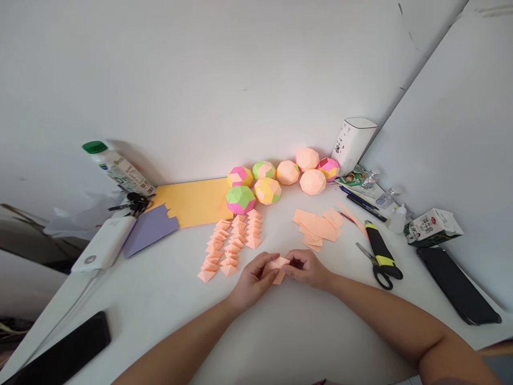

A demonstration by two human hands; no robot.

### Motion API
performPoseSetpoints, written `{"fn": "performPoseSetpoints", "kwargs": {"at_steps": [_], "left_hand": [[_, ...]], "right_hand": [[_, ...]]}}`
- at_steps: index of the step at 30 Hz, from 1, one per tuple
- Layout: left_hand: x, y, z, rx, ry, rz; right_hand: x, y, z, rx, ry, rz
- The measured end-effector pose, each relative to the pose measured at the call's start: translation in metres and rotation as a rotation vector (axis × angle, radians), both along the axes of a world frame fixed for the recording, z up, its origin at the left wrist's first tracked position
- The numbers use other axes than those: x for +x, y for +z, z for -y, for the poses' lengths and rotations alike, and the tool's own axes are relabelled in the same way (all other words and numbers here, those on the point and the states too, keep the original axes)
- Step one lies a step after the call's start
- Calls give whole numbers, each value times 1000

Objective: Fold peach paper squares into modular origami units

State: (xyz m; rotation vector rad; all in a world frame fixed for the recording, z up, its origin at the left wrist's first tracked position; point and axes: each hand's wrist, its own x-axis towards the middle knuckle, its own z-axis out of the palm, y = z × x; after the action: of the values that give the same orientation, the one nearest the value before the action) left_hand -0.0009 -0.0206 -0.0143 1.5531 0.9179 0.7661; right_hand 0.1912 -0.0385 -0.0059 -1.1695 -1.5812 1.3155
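A partly folded piece of peach paper (278,263) is held between both hands above the white table. My left hand (255,278) pinches its left side with thumb and fingers. On the other side my right hand (308,269) grips the paper's right edge. Just beyond my left hand lie rows of folded peach paper units (234,245), stacked overlapping. Loose flat peach paper pieces (318,227) are scattered beyond my right hand. Several faceted paper balls (267,190) in peach, yellow, green and pink sit against the wall.
Scissors (377,267) and a black-and-yellow utility knife (382,250) lie to the right, near pens (363,203), a milk carton (433,227) and a black phone (457,283). Leftward are yellow card (192,200), purple card (150,231), a bottle (120,168), a white power bank (105,243) and another phone (64,350).
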Motion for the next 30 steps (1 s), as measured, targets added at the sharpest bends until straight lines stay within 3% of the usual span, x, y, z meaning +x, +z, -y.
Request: {"fn": "performPoseSetpoints", "kwargs": {"at_steps": [13,20,30], "left_hand": [[2,3,-1,-140,17,78],[2,5,-1,-207,-26,174],[2,4,0,-88,-90,39]], "right_hand": [[1,-1,1,-23,-51,-40],[2,3,-2,34,43,-90],[1,6,-1,90,52,-61]]}}
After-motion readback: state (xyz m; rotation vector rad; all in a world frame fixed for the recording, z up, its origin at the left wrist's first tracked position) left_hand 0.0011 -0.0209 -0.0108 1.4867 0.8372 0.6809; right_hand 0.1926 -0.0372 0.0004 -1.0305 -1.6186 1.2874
